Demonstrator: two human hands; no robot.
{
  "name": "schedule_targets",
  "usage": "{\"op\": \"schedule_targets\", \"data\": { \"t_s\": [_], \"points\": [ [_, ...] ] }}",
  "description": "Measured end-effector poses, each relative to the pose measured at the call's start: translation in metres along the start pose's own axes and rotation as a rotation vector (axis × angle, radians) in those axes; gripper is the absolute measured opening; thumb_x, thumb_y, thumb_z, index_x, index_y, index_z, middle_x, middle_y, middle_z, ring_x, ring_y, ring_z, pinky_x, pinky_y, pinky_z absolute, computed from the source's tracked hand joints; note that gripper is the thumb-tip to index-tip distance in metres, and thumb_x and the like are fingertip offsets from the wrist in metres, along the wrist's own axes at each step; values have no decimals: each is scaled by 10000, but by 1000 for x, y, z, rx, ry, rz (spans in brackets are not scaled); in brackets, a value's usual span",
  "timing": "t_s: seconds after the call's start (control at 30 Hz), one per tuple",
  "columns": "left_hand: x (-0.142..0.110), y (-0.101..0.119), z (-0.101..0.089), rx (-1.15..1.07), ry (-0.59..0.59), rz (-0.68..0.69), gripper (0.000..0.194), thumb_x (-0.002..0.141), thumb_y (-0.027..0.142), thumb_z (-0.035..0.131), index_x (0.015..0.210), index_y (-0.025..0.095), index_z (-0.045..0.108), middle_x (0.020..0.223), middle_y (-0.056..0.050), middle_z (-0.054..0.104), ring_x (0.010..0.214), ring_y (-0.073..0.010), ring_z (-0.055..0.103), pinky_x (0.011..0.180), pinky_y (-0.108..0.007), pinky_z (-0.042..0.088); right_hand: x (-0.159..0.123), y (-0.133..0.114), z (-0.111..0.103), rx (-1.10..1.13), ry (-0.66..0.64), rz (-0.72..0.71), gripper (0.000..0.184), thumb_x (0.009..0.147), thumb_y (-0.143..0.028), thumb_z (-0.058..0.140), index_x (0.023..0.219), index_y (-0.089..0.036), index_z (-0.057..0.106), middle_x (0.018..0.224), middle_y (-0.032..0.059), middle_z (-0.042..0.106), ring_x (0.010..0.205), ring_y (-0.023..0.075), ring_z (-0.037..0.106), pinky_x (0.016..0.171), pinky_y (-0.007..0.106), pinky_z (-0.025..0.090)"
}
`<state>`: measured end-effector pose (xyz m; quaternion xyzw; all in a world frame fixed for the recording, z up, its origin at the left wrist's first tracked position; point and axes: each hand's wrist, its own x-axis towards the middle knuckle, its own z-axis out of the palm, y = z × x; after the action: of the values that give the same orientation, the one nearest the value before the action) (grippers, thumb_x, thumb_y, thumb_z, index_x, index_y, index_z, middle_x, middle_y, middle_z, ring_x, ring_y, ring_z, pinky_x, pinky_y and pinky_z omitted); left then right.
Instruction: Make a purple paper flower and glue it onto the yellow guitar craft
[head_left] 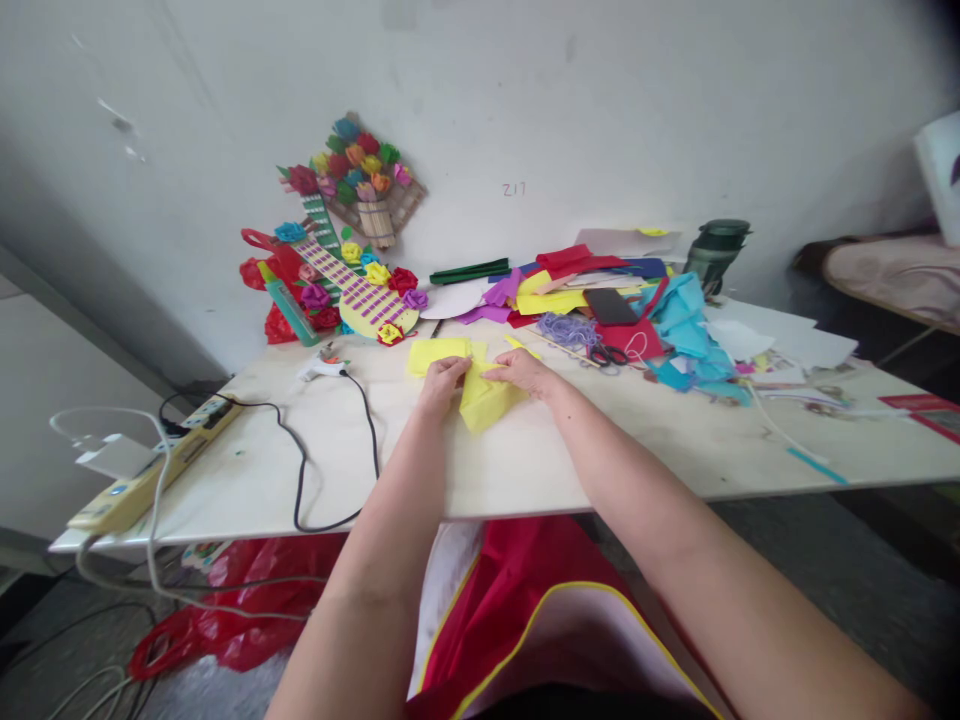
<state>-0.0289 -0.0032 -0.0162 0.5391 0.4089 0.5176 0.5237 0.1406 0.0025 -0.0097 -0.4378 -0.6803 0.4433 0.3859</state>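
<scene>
Near the middle of the table, a thin yellow sheet of crepe paper hangs between my two hands. My left hand pinches its left edge. On the other side my right hand grips the sheet's upper right part, with the fingers closed. A flat folded piece of yellow paper lies just beyond my left hand. Behind my right hand is a small yellow strip. Black-handled scissors rest farther right, beside a tangle of purple yarn.
Left of my arms lie a glue gun with a black cord and a power strip. Paper-flower crafts and a green glue bottle stand against the wall. Coloured paper, a phone and a dark bottle occupy the right.
</scene>
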Motion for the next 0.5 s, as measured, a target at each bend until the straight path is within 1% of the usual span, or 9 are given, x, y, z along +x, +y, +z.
{"op": "schedule_targets", "data": {
  "t_s": [0.1, 0.17, 0.23, 0.3, 0.4, 0.5],
  "points": [
    [1, 1, 1, -27, 18, -14, 380, 622, 469, 692, 547, 153, 496, 519, 18, 461, 477, -76, 433, 476, -214, 336, -1, -1, 0, 17, -8, 27, 441, 531, -452, 706, 519, -193, 349, 480, -88, 289, 471, 61, 302, 474, 215, 224],
    [1, 1, 1, -38, 24, -15, 418, 635, 538, 661, 571, 151, 518, 551, 1, 496, 502, -89, 468, 499, -224, 365, -1, -1, 0, 30, -14, 46, 423, 529, -460, 706, 526, -188, 382, 481, -84, 322, 470, 66, 327, 476, 217, 239],
    [1, 2, 1, -22, 13, -5, 446, 646, 578, 637, 597, 146, 540, 560, -3, 503, 508, -91, 475, 503, -225, 368, 0, 0, 0, 29, -10, 55, 432, 527, -464, 709, 521, -188, 377, 481, -83, 330, 467, 65, 332, 473, 217, 241],
    [0, 1, 0, 22, -9, 5, 429, 630, 549, 673, 593, 147, 528, 534, 17, 467, 480, -75, 440, 477, -214, 335, 1, 2, 0, 8, 6, 43, 458, 528, -462, 713, 510, -191, 344, 478, -86, 308, 462, 60, 311, 466, 215, 226],
    [0, -2, -1, 69, -32, 9, 415, 588, 465, 739, 558, 162, 458, 493, 51, 396, 434, -53, 370, 434, -205, 264, 2, 4, 0, -24, 20, 4, 476, 551, -474, 698, 506, -196, 315, 480, -89, 268, 463, 55, 275, 462, 215, 199],
    [1, -5, -2, 64, -33, 26, 417, 595, 436, 739, 554, 172, 418, 473, 64, 360, 411, -48, 330, 415, -205, 221, 2, 3, 0, -25, 15, -24, 470, 578, -486, 676, 503, -196, 315, 484, -84, 264, 470, 59, 267, 466, 221, 197]
  ]
}}
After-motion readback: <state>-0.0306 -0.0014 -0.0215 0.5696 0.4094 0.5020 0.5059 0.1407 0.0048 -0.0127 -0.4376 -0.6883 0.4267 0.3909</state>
